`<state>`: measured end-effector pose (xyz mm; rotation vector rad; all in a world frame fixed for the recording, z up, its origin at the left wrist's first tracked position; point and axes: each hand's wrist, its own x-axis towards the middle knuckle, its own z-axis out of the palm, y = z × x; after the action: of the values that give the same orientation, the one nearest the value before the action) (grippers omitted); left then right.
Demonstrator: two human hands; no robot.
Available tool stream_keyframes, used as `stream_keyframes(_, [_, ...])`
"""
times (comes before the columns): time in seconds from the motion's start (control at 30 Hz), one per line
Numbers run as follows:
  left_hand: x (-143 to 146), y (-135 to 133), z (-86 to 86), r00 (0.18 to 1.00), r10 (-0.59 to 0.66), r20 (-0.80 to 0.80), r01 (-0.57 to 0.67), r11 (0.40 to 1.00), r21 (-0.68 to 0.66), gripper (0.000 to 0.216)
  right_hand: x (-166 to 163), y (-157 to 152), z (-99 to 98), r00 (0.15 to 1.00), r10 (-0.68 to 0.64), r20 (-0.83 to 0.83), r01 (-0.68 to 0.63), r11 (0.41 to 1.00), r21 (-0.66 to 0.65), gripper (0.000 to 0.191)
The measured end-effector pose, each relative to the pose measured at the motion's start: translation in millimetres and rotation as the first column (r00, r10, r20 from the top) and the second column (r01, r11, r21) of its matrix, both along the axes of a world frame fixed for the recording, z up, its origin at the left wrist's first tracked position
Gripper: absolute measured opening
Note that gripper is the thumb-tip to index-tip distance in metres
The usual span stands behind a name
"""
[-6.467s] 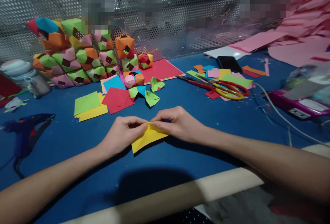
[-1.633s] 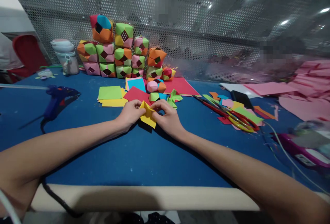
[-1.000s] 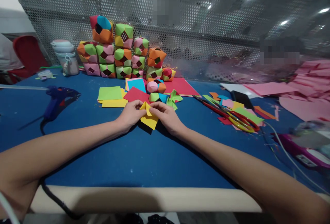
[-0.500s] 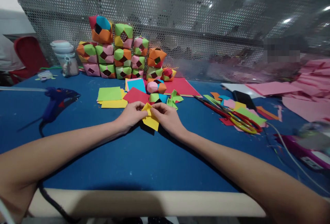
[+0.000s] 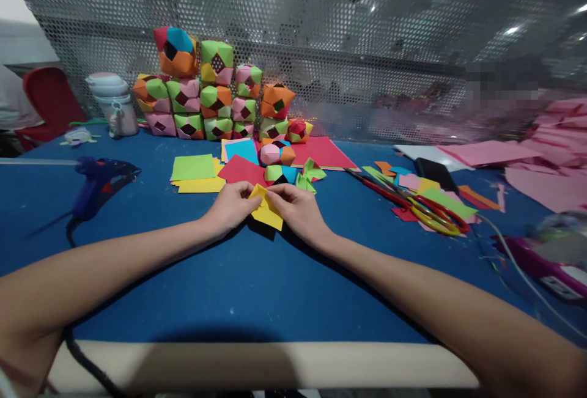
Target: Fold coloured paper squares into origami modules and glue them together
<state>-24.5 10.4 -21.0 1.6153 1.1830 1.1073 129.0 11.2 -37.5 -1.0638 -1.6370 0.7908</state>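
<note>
A partly folded piece of yellow paper (image 5: 269,216) is pinched between my two hands, low over the blue table (image 5: 220,288). My left hand (image 5: 232,205) is closed on its left edge, thumb on top. On the opposite side my right hand (image 5: 298,210) grips it, thumb and fingers pressed together. Just beyond my fingers lie a red paper sheet (image 5: 242,170), folded green paper pieces (image 5: 312,172) and a multicoloured folded piece (image 5: 280,174). Left of these, green sheets (image 5: 192,168) rest upon yellow sheets (image 5: 202,186).
Stacked paper modular boxes (image 5: 184,95) stand along the perforated metal screen (image 5: 367,31). A blue glue gun (image 5: 94,187) is at left, its cord hanging over the front edge. Scissors (image 5: 435,213), paper scraps, a black phone (image 5: 435,173) and pink paper (image 5: 550,184) lie at right.
The yellow paper has tilted slightly and its upper folds sit flatter between my fingers. Both hands keep their hold in nearly the same place; the view has shifted a little.
</note>
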Motion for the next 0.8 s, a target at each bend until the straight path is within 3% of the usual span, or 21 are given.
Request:
stream_keyframes(0.17, [0.0,-1.6,1.6,0.997,-0.026,-0.066,0.029,0.999,0.042,0.003,1.2,-0.9,-0.9,0.999,0.034,0.024,-0.035,0.998,0.047,0.020])
stream_keyframes(0.43, [0.5,-7.6,6.7,0.982,-0.076,-0.175,0.094,0.991,0.097,0.010,2.4,-5.5,6.0,0.993,0.039,0.110,-0.070,0.954,0.290,0.013])
stream_keyframes(0.53, [1.0,-6.2,4.9,0.985,-0.047,-0.164,0.070,0.988,0.135,0.009,2.8,-6.3,6.7,0.993,0.030,0.113,-0.063,0.953,0.297,0.011])
stream_keyframes(0.7, [0.2,0.7,0.6,0.992,0.116,-0.044,-0.108,0.981,0.164,0.018,3.4,-2.4,3.5,0.994,-0.025,0.104,0.005,0.982,0.187,0.015])
stream_keyframes(0.8, [-0.4,1.1,1.3,0.995,0.085,-0.047,-0.077,0.987,0.139,0.006,3.6,-0.6,1.8,0.994,-0.037,0.104,0.016,0.981,0.194,0.015])
